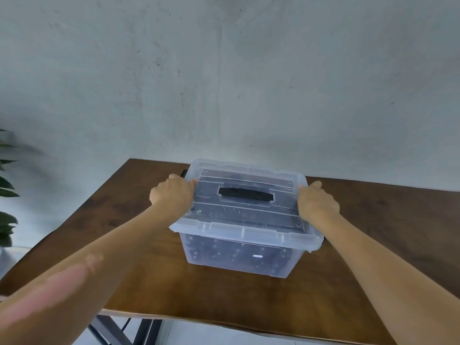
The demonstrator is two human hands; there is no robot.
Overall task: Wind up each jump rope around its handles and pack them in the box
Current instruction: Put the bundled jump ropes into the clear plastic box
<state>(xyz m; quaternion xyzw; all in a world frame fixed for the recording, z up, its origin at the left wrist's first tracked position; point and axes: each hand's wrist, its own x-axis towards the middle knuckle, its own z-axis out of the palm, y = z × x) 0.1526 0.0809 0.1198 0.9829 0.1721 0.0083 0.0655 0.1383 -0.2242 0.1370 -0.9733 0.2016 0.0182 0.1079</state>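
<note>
Bare grey wall behind; at the table [129, 245], the left hand [171, 192] and right hand [317, 201] curl over the lid's short ends. Between them the box [239, 257] lies crosswise, equally near both, dark ropes inside.

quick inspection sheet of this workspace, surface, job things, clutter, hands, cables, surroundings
surface: brown wooden table on dark metal legs, bare wood showing around the box.
job's things: clear plastic box stands on the table with its lid on; black carry handle lies flat in the lid; dark contents show through the wall, too blurred to tell as ropes.
clutter: small black item behind the box's left corner, cannot tell what.
hands: left hand grips the lid's left edge; right hand grips its right edge.
cables: a thin dark line under the table's front edge, maybe a cable.
surroundings: grey wall behind; plant leaves at far left.
</note>
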